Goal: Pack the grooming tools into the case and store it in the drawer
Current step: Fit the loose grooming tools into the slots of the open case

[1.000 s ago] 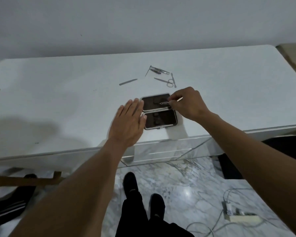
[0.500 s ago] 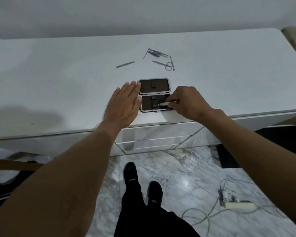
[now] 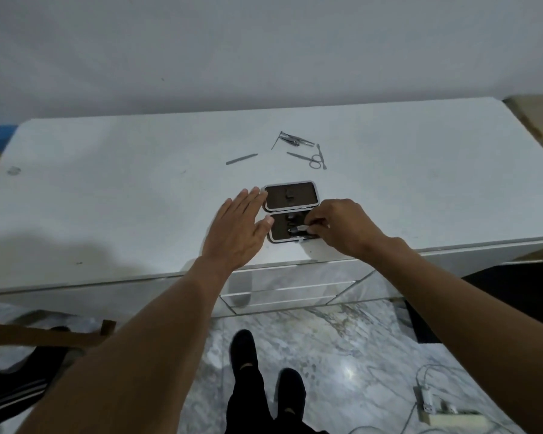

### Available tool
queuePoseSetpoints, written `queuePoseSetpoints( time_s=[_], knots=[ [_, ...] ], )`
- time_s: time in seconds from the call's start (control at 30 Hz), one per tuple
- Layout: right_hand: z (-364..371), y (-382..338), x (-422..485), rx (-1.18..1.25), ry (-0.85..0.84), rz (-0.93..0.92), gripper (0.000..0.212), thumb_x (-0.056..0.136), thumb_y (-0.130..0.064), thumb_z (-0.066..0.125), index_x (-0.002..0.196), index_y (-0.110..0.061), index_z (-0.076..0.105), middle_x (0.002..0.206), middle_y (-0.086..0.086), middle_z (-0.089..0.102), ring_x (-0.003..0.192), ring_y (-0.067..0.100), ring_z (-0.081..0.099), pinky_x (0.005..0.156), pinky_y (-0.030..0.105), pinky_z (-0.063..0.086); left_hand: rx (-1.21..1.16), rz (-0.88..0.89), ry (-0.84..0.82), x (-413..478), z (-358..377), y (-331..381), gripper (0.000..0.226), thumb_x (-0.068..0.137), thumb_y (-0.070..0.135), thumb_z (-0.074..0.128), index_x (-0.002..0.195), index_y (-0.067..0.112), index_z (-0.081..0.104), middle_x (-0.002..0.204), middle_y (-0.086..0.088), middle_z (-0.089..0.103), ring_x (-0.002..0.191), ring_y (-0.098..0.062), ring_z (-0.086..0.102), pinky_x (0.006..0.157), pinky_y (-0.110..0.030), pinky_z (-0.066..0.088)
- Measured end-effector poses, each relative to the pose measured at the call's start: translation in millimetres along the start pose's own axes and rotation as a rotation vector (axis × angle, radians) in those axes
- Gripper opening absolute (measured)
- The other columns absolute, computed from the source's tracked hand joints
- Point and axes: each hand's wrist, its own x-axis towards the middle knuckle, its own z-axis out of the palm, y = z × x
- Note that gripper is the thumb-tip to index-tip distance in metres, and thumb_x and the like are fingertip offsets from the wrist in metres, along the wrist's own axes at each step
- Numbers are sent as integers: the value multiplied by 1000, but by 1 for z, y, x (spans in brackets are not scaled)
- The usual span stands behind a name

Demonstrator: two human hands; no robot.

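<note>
By the dresser point(image 3: 107, 214) edge, left grip point(image 3: 235, 227) lies flat beside the case point(image 3: 290, 198); right grip point(image 3: 342, 227) pinches a tool point(image 3: 300, 228).

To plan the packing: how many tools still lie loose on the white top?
5: a file at the left, a thin rod and clippers behind, scissors and a pick at the right; overlaps may hide more.

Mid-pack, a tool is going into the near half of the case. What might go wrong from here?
1. The case lies open close to the front edge of the dresser top. A push from the right hand seating the tool might slide it off, since the left hand only lies flat beside it.
2. The scissors, file and other loose tools lie farther back; closing early would leave them out.
</note>
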Motion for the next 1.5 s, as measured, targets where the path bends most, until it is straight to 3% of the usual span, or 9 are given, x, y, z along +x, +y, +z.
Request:
queuePoseSetpoints(
  time_s=[0.23, 0.43, 0.6, 0.73, 0.87, 1.07, 1.27, 1.43, 1.5],
  knots=[
    [0, -2, 3, 16, -33, -34, 16, 87, -16, 63, 97, -16, 75, 96, 7, 72, 86, 30, 64, 74, 34, 49, -37, 14, -152, 3, -10, -3, 63, 99, 47, 32, 152, 24, 7, 161, 5, 5, 148, -13, -1, 119, -36, 1],
    [2, -6, 5, 29, -36, -31, 14, 86, -17, 65, 95, -17, 75, 96, 5, 72, 85, 28, 64, 74, 32, 47, -86, 33, -236, 6, -17, -9, 70, 96, 51, 39, 152, 27, 4, 161, 7, 3, 148, -12, -3, 119, -35, 2],
    [6, -8, 7, 25, -31, -30, 15, 88, -18, 63, 97, -16, 75, 98, 6, 71, 87, 27, 63, 71, 27, 40, -105, 42, -209, 6, -18, -10, 71, 95, 50, 42, 152, 26, 8, 161, 5, 6, 148, -13, -1, 119, -35, 3],
    [3, -8, 5, 31, -43, -48, 14, 89, -21, 63, 95, -16, 74, 95, 5, 72, 86, 26, 64, 73, 30, 46, -110, 46, -214, 6, -16, -12, 72, 94, 53, 42, 152, 27, 7, 161, 6, 5, 148, -12, -1, 119, -33, 3],
    [-9, -5, 8, 87, 15, 23, 16, 89, -27, 64, 96, -17, 73, 93, 4, 73, 85, 24, 65, 76, 34, 52, -113, 42, -214, 6, -16, -12, 73, 93, 54, 42, 152, 28, 8, 161, 6, 5, 148, -11, -1, 119, -34, 4],
    [-21, 5, 39, 102, 118, 197, 18, 91, -24, 61, 101, -13, 71, 102, 7, 73, 97, 26, 64, 84, 32, 48, -115, 41, -220, 6, -17, -12, 73, 94, 54, 41, 152, 28, 6, 161, 8, 4, 148, -10, -3, 119, -33, 2],
    [-25, 7, 105, 6, 200, 270, 24, 94, -14, 55, 114, -5, 64, 114, 16, 65, 107, 33, 59, 87, 35, 44, -25, 78, -118, 3, -10, -14, 77, 86, 66, 20, 152, 28, 8, 160, 10, 6, 147, -6, -3, 119, -29, 1],
    [-23, -3, 157, -101, 170, 243, 10, 85, 4, 50, 85, -1, 58, 100, 18, 61, 96, 38, 59, 71, 30, 37, 0, 74, -76, 3, -6, -15, 75, 87, 66, 18, 152, 29, 6, 160, 13, 4, 146, -4, -5, 116, -23, -4],
    [-18, -5, 169, -120, 128, 235, 13, 87, 5, 49, 84, -4, 58, 97, 18, 59, 98, 37, 59, 71, 28, 34, -4, 72, -65, 3, -7, -14, 74, 88, 66, 20, 151, 29, 6, 159, 13, 4, 146, -5, -4, 116, -23, -4]
  ],
)
